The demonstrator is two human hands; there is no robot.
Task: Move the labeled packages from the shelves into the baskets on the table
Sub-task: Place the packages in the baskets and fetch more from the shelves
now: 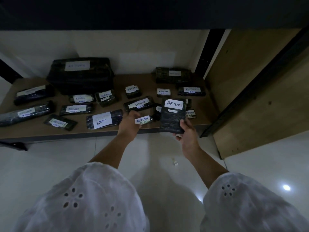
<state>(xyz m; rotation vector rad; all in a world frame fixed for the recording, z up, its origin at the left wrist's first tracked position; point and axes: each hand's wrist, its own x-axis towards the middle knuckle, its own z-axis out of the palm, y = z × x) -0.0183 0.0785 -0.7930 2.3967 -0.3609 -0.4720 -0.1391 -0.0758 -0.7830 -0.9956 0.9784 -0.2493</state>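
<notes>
- Low wooden shelf (41, 129) spans the view from 9 to 2 o'clock, with many black-wrapped packages lying on it. Most carry a white paper label, and those that can be read say "RETURN".
- Right hand (186, 133), at about 1 o'clock from frame centre, has its fingers and thumb curled round the bottom end of a flat black package (172, 118). The package is held upright above the shelf's front edge, its "RETURN" label at the top facing the camera.
- Left hand (129, 124), at about 12 o'clock, grips the left end of a small labeled package (143, 120) at the shelf's front edge. Cannot tell whether it is lifted or resting on the board.
- The two held packages are just beside each other.
- Large black bundle (80, 76) sits at the back, 11 o'clock from the left hand.
- Mid-size wrapped block (173, 75) is at the back, 12 o'clock from the right hand.
- White eyelet sleeves (87, 198) fill 5 to 7 o'clock.
- Pale tiled floor (150, 156) lies below the shelf.
- Wooden panel (250, 81) stands at 2 o'clock.
</notes>
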